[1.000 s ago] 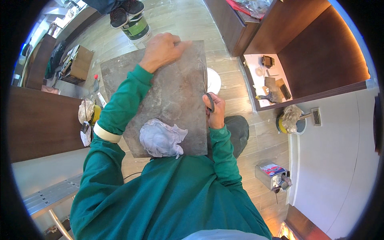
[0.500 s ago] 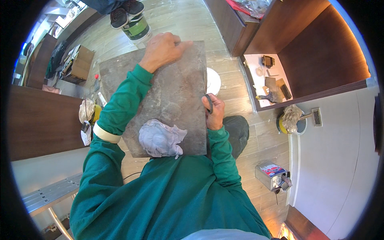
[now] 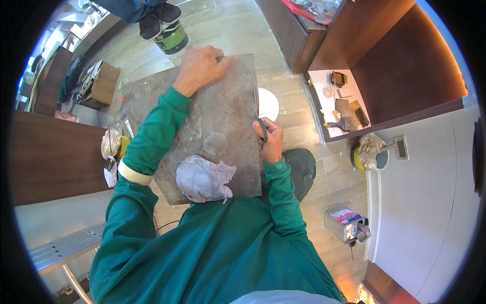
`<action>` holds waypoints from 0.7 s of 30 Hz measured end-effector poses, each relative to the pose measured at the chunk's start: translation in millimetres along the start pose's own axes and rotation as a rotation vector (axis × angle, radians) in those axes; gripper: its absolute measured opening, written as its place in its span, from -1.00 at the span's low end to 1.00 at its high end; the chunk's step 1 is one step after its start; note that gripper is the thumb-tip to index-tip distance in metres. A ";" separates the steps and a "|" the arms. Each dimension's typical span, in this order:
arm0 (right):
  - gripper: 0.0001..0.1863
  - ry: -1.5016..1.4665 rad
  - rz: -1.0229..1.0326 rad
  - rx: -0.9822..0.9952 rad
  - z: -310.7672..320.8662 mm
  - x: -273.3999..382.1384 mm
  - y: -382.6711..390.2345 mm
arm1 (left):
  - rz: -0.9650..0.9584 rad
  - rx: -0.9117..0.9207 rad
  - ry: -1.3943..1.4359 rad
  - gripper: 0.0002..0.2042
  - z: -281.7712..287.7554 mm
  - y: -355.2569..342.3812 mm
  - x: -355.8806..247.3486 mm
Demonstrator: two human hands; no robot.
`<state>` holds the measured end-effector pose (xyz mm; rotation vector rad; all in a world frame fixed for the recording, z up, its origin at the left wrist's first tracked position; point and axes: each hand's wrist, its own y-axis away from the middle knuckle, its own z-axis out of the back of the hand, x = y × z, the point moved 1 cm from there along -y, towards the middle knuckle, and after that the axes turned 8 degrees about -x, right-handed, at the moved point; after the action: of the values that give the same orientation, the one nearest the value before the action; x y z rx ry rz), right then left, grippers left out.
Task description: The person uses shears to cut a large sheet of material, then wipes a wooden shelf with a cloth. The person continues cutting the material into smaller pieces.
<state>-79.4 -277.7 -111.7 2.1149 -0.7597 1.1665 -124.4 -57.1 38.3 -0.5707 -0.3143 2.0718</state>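
A mottled grey-brown panel [image 3: 217,116] lies in front of me, its near edge close to my body. At its far edge my left hand [image 3: 202,68] grips it, thumb on the face and fingers over the edge. My right hand [image 3: 273,138] is closed around the black curved handle [image 3: 262,130] of a tool at the panel's right edge. A thin blade-like part [image 3: 255,93] runs from it along that edge; the tool's exact kind is unclear. A crumpled pale lilac cloth [image 3: 203,178] rests on the panel's near part.
A white round lid or bucket top [image 3: 268,104] stands right of the panel. Another person's shoes [image 3: 161,20] rest on a green-and-white bucket [image 3: 173,40]. At right are an open cabinet with scrapers [image 3: 344,114], a bucket [image 3: 357,161] and a metal can [image 3: 347,223]. A stepladder [image 3: 66,248] is lower left.
The panel's far end has shifted slightly left, with my left hand moving along. My right hand and the tool have moved a little left and stay at the panel's edge.
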 end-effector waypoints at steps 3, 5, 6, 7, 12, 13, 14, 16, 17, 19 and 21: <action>-0.65 -0.028 0.028 -0.003 -2.0 -3.3 0.5 | 0.008 0.014 -0.007 -0.50 1.2 0.1 1.2; -0.65 -0.009 0.085 -0.007 -1.1 -7.7 -0.2 | 0.006 0.014 -0.005 -0.51 0.6 0.3 2.3; -0.65 0.023 0.122 -0.006 -0.3 -9.8 -1.6 | 0.003 0.006 0.001 -0.51 -0.1 0.2 2.5; -0.64 0.057 0.157 -0.011 0.5 -11.7 -2.4 | 0.006 0.010 0.004 -0.51 -0.7 0.4 2.9; -0.62 0.098 0.187 -0.001 2.7 -9.7 0.8 | 0.023 0.031 0.014 -0.51 -2.5 0.0 1.2; -0.61 0.067 0.166 0.003 1.6 -6.6 1.9 | 0.026 0.036 0.008 -0.51 -2.4 -0.2 0.3; -0.61 0.067 0.122 -0.005 0.5 -3.1 3.3 | 0.023 0.036 0.009 -0.51 -1.9 0.1 -0.5; -0.61 0.067 0.030 -0.022 -1.9 4.7 4.1 | 0.029 0.042 0.003 -0.51 -1.0 0.0 -1.7; -0.62 0.056 0.024 -0.027 -4.1 8.2 3.2 | 0.014 0.032 0.011 -0.51 -0.8 -0.2 -2.3; -0.63 0.034 0.016 -0.029 -7.7 12.5 0.0 | 0.003 0.011 0.013 -0.51 -0.3 -0.1 -2.5; -0.64 0.038 -0.021 -0.023 -7.5 12.6 -0.1 | 0.001 0.009 0.017 -0.51 -0.3 0.0 -1.7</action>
<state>-77.5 -274.6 -97.4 2.0712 -0.7282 1.1778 -123.5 -58.5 38.5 -0.5827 -0.2950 2.0670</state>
